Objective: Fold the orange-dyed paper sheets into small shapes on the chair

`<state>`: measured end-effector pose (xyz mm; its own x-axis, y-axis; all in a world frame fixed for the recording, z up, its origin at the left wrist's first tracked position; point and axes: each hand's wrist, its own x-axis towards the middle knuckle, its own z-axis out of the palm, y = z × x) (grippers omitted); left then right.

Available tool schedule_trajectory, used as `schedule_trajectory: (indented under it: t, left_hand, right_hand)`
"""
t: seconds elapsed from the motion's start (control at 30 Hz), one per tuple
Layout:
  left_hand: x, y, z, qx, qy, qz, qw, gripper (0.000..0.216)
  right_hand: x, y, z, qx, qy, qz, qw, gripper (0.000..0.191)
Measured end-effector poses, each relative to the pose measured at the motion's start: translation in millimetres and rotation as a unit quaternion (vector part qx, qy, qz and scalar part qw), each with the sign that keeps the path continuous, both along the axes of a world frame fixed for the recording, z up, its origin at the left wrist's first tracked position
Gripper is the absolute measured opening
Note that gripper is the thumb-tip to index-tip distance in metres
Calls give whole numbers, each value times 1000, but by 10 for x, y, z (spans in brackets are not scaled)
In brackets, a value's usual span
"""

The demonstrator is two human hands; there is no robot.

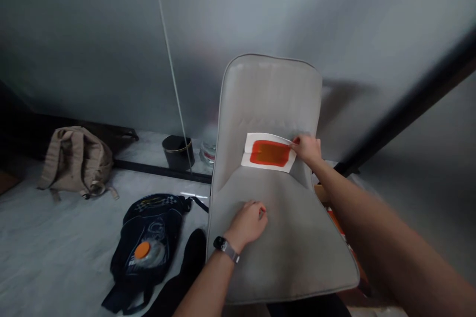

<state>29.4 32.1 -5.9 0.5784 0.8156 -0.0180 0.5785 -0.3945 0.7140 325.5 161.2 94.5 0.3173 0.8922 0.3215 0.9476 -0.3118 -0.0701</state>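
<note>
Pinching the right-hand edge of a white card (pixel 246 158) between thumb and fingers, the right hand (pixel 308 148) sits just right of the frame's centre. The card—its middle filled by an orange-red patch—stands tilted at the centre, against the lower part of a grey chair's (pixel 271 84) back. Below it, at lower centre, the left hand (pixel 247 223) is over the seat, fingers curled inward; its palm is hidden, so I cannot tell whether it has hold of anything. A watch (pixel 220 243) circles that wrist. At lower left, a dark bag (pixel 148 215) lies on the floor (pixel 55 252)—an orange cap (pixel 142 250) shows on it—and a beige backpack (pixel 76 161) sits farther left.
</note>
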Motion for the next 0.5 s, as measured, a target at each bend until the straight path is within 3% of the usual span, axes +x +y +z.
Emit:
schedule_trajectory:
  t: [0.13, 0.23, 0.37, 0.5]
  left_hand:
    - [159, -222, -28, 75, 85, 30, 993, 51]
    - [373, -499, -76, 105, 64, -65, 990, 62]
    - [616, -883, -251, 151, 38, -207, 966, 80]
    - [696, -1073, -457, 152, 53, -239, 957, 94]
  right_hand:
    - [6, -15, -5, 14, -23, 22, 999, 27]
    - [23, -37, -53, 50, -45, 39, 997, 33]
    - [9, -113, -67, 168, -53, 65, 982, 34]
    - [-111, -460, -153, 241, -56, 174, 953, 27]
